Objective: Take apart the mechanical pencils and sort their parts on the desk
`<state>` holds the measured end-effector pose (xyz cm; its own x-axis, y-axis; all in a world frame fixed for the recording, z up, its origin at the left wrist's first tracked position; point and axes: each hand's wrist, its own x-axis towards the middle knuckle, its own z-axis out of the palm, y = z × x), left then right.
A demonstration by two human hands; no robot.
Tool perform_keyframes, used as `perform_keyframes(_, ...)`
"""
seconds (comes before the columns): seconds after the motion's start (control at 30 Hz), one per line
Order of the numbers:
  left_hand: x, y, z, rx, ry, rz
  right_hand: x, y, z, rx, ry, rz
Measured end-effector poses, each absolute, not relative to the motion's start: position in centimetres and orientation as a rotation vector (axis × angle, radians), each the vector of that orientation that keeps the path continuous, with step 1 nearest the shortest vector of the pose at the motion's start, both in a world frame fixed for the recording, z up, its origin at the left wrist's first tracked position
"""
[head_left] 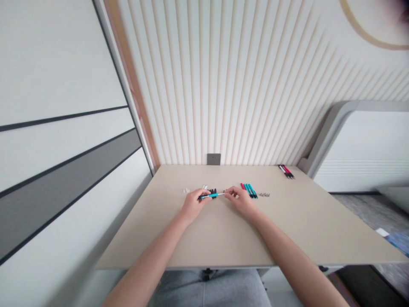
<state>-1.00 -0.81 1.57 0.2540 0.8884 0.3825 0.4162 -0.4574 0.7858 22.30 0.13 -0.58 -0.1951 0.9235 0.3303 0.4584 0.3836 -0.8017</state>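
Observation:
My left hand (pixel 193 200) is closed around a pen barrel (pixel 213 195), teal in the middle with a dark end, held level just above the table. A thin, pale pen refill (pixel 221 194) sticks out of its right end. The fingertips of my right hand (pixel 239 198) pinch the refill's outer end. Behind the barrel lie several short black pen parts (pixel 214 190), partly hidden by it. Small white pieces (pixel 204 186) sit just beyond my left fingers. Close to my right hand, several teal barrels (pixel 250 190) lie side by side with a red barrel (pixel 243 186).
Small grey metal pieces (pixel 264 195) lie right of the teal barrels. More clear-white bits (pixel 186 191) are at the left. Several red, white and black pens (pixel 286 171) rest at the back right of the beige table (pixel 223 238). A wall socket (pixel 214 159) is behind it.

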Motion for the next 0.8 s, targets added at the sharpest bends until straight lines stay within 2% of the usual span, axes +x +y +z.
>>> perform_keyframes(0.5, -1.2, -0.6, 0.9, 2.115, 1.162, 0.989, 22.0, -0.4, -0.1, -1.029, -1.802, 0.879)
perform_keyframes(0.8, -1.2, -0.6, 0.5, 2.21, 1.145, 1.036, 21.8, -0.4, -0.5, -1.169, -1.837, 0.738)
